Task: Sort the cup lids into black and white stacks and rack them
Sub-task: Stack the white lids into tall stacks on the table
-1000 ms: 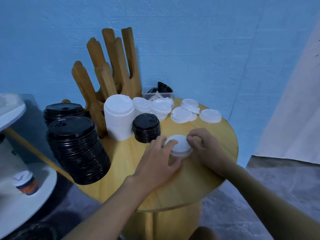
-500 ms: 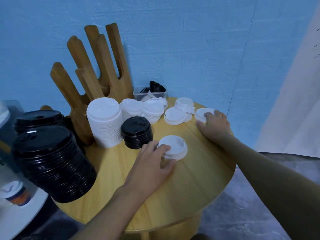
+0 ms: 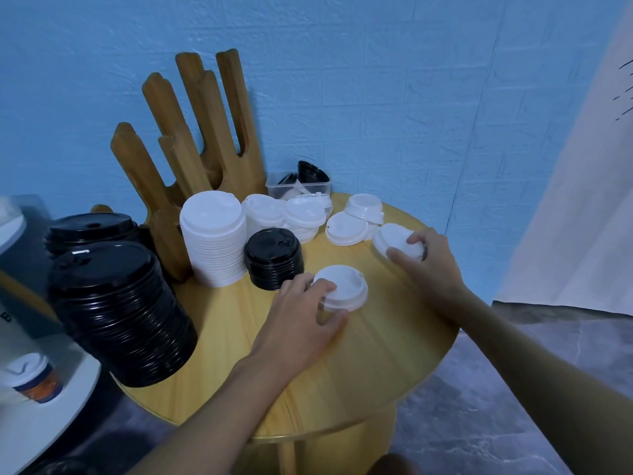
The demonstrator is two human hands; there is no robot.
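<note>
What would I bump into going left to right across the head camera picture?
Paper cup, big black lid stack, tall white lid stack, small black lid stack, low white stack the left hand holds, loose lid the right hand grips.

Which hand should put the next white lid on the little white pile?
The right hand, I think. Its fingers grip a loose white lid, so it only has to carry it over to the little white pile. The left hand is busy holding that pile steady.
</note>
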